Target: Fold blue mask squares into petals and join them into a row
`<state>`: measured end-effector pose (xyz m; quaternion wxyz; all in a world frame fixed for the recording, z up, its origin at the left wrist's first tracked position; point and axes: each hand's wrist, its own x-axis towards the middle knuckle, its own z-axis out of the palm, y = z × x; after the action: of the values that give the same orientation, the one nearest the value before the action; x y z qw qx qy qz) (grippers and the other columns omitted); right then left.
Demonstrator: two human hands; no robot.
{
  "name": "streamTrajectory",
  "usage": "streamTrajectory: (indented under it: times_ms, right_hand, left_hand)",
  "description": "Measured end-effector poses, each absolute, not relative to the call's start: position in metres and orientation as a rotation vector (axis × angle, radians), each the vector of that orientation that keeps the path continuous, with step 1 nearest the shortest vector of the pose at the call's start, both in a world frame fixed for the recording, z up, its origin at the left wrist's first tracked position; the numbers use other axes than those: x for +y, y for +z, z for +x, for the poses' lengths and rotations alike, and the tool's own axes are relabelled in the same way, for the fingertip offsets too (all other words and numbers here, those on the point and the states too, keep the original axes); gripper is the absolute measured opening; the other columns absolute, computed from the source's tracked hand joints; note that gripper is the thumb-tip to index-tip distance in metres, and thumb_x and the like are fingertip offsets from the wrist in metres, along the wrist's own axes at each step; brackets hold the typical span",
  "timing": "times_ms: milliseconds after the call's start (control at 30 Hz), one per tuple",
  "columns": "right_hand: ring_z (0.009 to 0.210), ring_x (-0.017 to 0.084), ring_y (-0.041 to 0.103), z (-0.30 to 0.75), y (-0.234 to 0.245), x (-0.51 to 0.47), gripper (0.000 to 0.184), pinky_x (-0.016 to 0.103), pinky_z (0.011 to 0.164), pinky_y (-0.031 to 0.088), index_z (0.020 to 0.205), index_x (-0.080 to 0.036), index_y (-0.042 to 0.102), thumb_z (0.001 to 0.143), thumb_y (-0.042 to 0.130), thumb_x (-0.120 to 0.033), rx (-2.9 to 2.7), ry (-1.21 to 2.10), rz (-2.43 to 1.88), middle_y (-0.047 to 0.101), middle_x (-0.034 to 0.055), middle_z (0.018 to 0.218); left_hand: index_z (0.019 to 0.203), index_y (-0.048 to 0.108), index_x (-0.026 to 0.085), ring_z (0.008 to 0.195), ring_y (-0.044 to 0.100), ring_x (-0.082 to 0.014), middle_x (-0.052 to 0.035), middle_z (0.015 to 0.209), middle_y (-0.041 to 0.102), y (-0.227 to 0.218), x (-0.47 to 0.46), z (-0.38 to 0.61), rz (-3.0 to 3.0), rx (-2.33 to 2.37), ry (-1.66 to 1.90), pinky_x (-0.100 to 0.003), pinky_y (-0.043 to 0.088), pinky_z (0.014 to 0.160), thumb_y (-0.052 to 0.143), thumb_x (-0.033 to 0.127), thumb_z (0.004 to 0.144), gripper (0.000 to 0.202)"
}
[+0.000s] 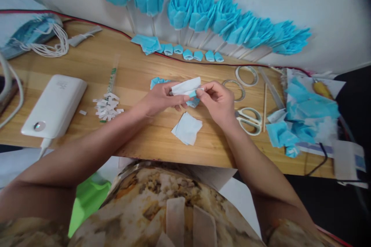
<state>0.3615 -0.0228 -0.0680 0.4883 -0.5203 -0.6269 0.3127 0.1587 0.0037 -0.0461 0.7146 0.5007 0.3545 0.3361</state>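
Observation:
Between my two hands is a small piece of fabric [187, 86], white on one face and blue where an edge turns over. My left hand [165, 98] pinches its left side. At its right end, the thumb and fingers of my right hand [217, 98] grip the blue fold. A stack of pale fabric squares [188, 128] lies on the table just below my hands. Behind my left hand sit blue folded pieces [158, 82], partly hidden. Another blue piece [193, 102] shows beneath the held fabric.
Blue fabric flowers [178, 9] on sticks lean against the wall, with small blue rolls [188, 54] before them. Scissors [249, 120], tape rolls [246, 76] and blue scraps [311, 102] lie to the right. White strips [108, 107] and a power bank [55, 104] are left.

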Motion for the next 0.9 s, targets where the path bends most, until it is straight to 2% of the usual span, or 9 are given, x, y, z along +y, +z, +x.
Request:
streamTrajectory:
  times_ms: [200,300,400,533,600,700,767,833,900]
  right_hand:
    - [0.063,0.011,0.062,0.361,-0.073,-0.022,0.025,0.025,0.059,0.051,0.091,-0.023,0.065,0.090,0.073,-0.047,-1.523,0.854,-1.213,0.069,-0.0037,0.073]
    - [0.074,0.014,0.069,0.365,-0.075,-0.018,0.047,0.027,0.064,0.056,0.119,-0.028,0.058,0.087,0.074,-0.058,-1.528,0.996,-1.140,0.074,-0.0015,0.089]
    - [0.084,0.016,0.071,0.369,-0.076,-0.017,0.070,0.031,0.072,0.060,0.143,-0.032,0.047,0.086,0.073,-0.062,-1.607,1.083,-1.101,0.075,0.0018,0.103]
    - [0.078,0.016,0.069,0.368,-0.074,-0.021,0.059,0.032,0.068,0.060,0.142,-0.032,0.057,0.089,0.073,-0.053,-1.699,1.019,-1.166,0.072,0.0000,0.094]
    - [0.073,0.016,0.067,0.367,-0.073,-0.023,0.054,0.032,0.065,0.059,0.140,-0.033,0.060,0.090,0.073,-0.048,-1.710,0.942,-1.206,0.070,-0.0014,0.089]
    - [0.071,0.017,0.066,0.366,-0.071,-0.026,0.058,0.034,0.064,0.060,0.146,-0.036,0.055,0.092,0.071,-0.049,-1.690,0.806,-1.209,0.068,-0.0014,0.087]
    - [0.075,0.018,0.068,0.365,-0.069,-0.028,0.057,0.035,0.065,0.061,0.148,-0.036,0.052,0.095,0.067,-0.051,-1.670,0.739,-1.216,0.068,-0.0001,0.090]
    - [0.079,0.019,0.068,0.363,-0.067,-0.030,0.054,0.036,0.068,0.061,0.148,-0.036,0.051,0.097,0.063,-0.052,-1.655,0.709,-1.222,0.068,0.0013,0.094]
    - [0.081,0.019,0.068,0.359,-0.065,-0.033,0.053,0.036,0.069,0.062,0.147,-0.035,0.052,0.097,0.062,-0.052,-1.642,0.706,-1.217,0.068,0.0021,0.096]
  left_hand:
    - [0.109,0.077,0.012,0.064,0.069,-0.0137,-0.0014,0.075,0.074,-0.053,0.006,0.161,1.128,0.899,0.827,-0.024,0.057,0.061,0.077,0.017,0.077,0.033]
    - [0.109,0.078,0.014,0.063,0.068,-0.0123,-0.0003,0.080,0.076,-0.055,0.006,0.162,1.168,0.962,0.860,-0.024,0.056,0.064,0.075,0.013,0.078,0.032]
    - [0.107,0.079,0.019,0.067,0.068,-0.0118,-0.0008,0.097,0.078,-0.055,0.003,0.162,1.243,0.994,0.874,-0.024,0.054,0.067,0.076,0.010,0.076,0.033]
    - [0.109,0.080,0.022,0.097,0.071,-0.0195,-0.0026,0.119,0.077,-0.053,-0.002,0.163,1.346,1.001,0.898,-0.023,0.053,0.078,0.078,0.008,0.072,0.040]
    - [0.115,0.078,0.023,0.106,0.070,-0.0220,-0.0035,0.123,0.076,-0.051,-0.003,0.163,1.261,0.988,0.921,-0.024,0.053,0.080,0.077,0.007,0.072,0.047]
    - [0.134,0.068,0.028,0.099,0.071,-0.0200,-0.0035,0.114,0.076,-0.048,-0.004,0.164,1.032,0.937,0.951,-0.024,0.054,0.078,0.077,0.007,0.073,0.065]
    - [0.138,0.063,0.031,0.093,0.071,-0.0178,-0.0013,0.104,0.076,-0.047,-0.004,0.165,0.931,0.877,0.972,-0.023,0.054,0.076,0.080,0.010,0.075,0.068]
    - [0.122,0.071,0.025,0.082,0.070,-0.0157,-0.0002,0.090,0.074,-0.047,-0.004,0.166,0.905,0.802,0.924,-0.023,0.053,0.071,0.085,0.016,0.075,0.050]
    - [0.095,0.075,0.017,0.071,0.067,-0.0135,-0.0013,0.078,0.071,-0.050,-0.005,0.167,0.906,0.740,0.807,-0.025,0.053,0.066,0.088,0.026,0.076,0.026]
